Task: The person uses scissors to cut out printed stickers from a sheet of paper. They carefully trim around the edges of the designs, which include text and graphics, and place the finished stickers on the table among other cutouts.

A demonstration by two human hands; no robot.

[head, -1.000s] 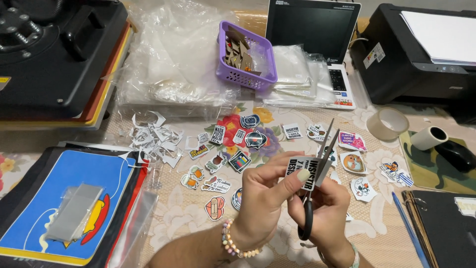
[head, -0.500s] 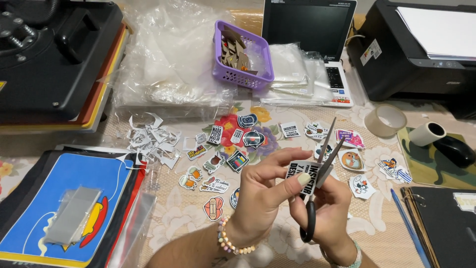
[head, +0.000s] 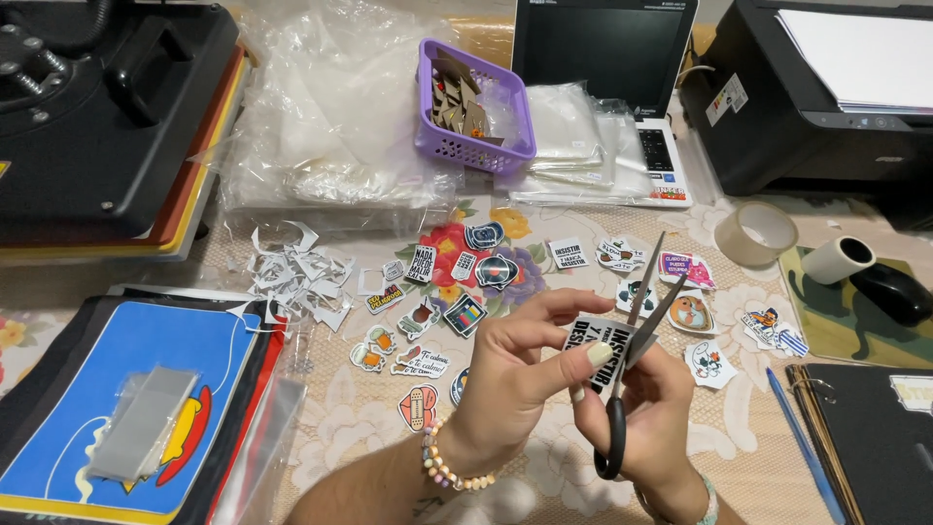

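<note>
My left hand (head: 520, 374) pinches a small black-and-white printed sticker (head: 600, 352) between thumb and fingers. My right hand (head: 653, 420) holds black-handled scissors (head: 630, 350), blades parted and pointing up, their edges at the sticker's right side. A bead bracelet sits on my left wrist. Around and behind my hands, several cut stickers (head: 466, 313) lie spread on the floral tablecloth (head: 330, 437). A heap of white paper trimmings (head: 296, 277) lies to the left of them.
A purple basket (head: 473, 107) of cutouts, clear plastic bags (head: 326, 117) and a laptop (head: 607, 68) sit at the back. A heat press (head: 92, 117) is back left, a printer (head: 826, 87) back right. Tape rolls (head: 756, 233), a mouse (head: 894, 292), a pen (head: 802, 442), a binder (head: 875, 437) lie right; a blue folder (head: 126, 399) left.
The scissors have tilted and their blades have opened wider against the sticker. My left hand has turned the sticker slightly. Everything on the table stays put.
</note>
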